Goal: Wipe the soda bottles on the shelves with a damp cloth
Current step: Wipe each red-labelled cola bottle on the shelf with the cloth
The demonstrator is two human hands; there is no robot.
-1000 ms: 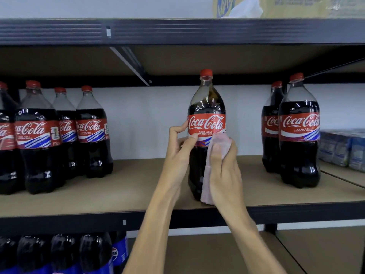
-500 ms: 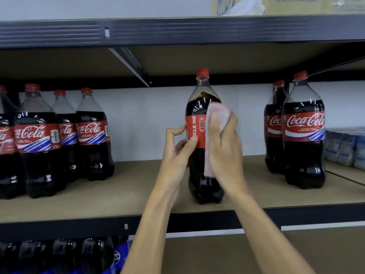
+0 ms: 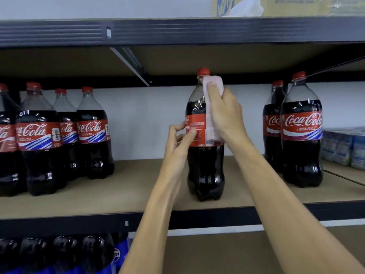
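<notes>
Centre bottle [image 3: 205, 171]: the red label is turned to its fine-print side. The print is too small to read, but "Coke" is legible at the lower edge. Right front bottle [image 3: 302, 159]: "Coca-Cola" in white script, complete. Rear right bottle [image 3: 273, 153]: "Coc" only. Left front bottle [image 3: 41, 165]: "Coca-Cola" script, first letters turned away, and "FRA" at the label's corner. Lower-shelf bottle [image 3: 118, 252], blue label: letters "SI". Yellow carton [image 3: 296, 6] on top: lettering illegible.

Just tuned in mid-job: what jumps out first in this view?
A lone cola bottle stands mid-shelf; the right hand presses a pink cloth against its neck while the left hand pinches its red label. Matching left bottles and right bottles flank it on the same shelf.
</notes>
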